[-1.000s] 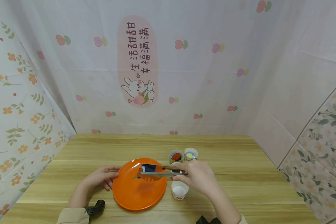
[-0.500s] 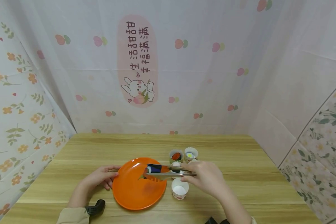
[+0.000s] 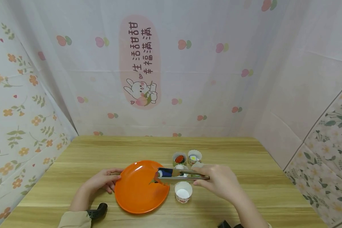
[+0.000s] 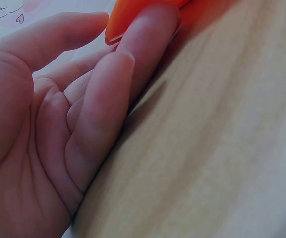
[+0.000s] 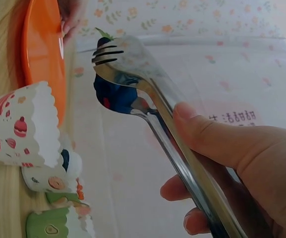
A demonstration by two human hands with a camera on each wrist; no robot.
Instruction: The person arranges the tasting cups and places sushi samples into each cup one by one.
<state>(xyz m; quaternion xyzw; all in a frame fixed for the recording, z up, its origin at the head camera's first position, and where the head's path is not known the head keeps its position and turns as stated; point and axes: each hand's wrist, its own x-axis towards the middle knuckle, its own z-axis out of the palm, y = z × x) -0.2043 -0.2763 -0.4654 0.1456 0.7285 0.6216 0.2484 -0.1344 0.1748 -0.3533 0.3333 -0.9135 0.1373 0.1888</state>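
Note:
My right hand point(image 3: 220, 182) holds metal serving tongs point(image 5: 170, 144), one end of which is a slotted fork. Clamped in their tips is a sushi roll point(image 3: 166, 172) with a dark blue-black wrap, a white end and a green bit sticking out. The tongs hover above the right rim of a round orange plate point(image 3: 136, 193). At the plate's left side my left hand point(image 3: 102, 181) holds the rim, thumb at the edge. In the left wrist view the fingers point(image 4: 147, 34) reach beneath the plate point(image 4: 138, 12).
Right of the plate stands a paper cup point(image 3: 183, 193) with a white inside. Behind it is another cup point(image 5: 38, 178), partly covered by the tongs. Farther back, one cup point(image 3: 175, 161) holds an orange-topped piece point(image 3: 179, 159) and another point(image 3: 198, 153) a yellow-and-white piece.
My right hand has moved steadily right, carrying the tongs and sushi roll from above the plate's middle to its right rim. My left hand and the plate stay put.

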